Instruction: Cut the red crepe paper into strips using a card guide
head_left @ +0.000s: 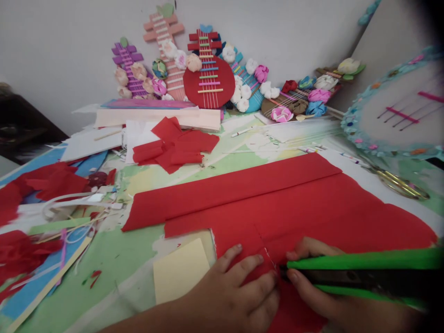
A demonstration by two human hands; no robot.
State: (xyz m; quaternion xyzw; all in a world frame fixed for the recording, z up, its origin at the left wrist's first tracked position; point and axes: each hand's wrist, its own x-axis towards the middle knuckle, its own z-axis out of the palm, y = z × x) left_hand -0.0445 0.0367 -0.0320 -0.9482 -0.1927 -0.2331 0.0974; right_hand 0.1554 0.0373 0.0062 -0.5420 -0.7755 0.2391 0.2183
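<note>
My left hand [243, 286] lies on the red crepe paper [291, 208], fingers spread and pressing it against the table. Thumb and index finger of my right hand [308, 277] pinch the front end of what looks like a utility knife [364, 273], bright green with a dark middle. Its dark tip meets the paper just beside my left fingertips. From there a thin line with white showing in it [266, 252] runs up the sheet. The paper's far edge is folded over in a long strip. The back of the knife blurs out at the right edge.
A yellow paper pad [182, 268] lies left of the sheet. Red scraps [175, 145] sit behind it; more scraps and strips [62, 226] clutter the left. Gold-handled scissors [398, 182] rest at right. Several decorated paper instruments [210, 85] lean against the wall.
</note>
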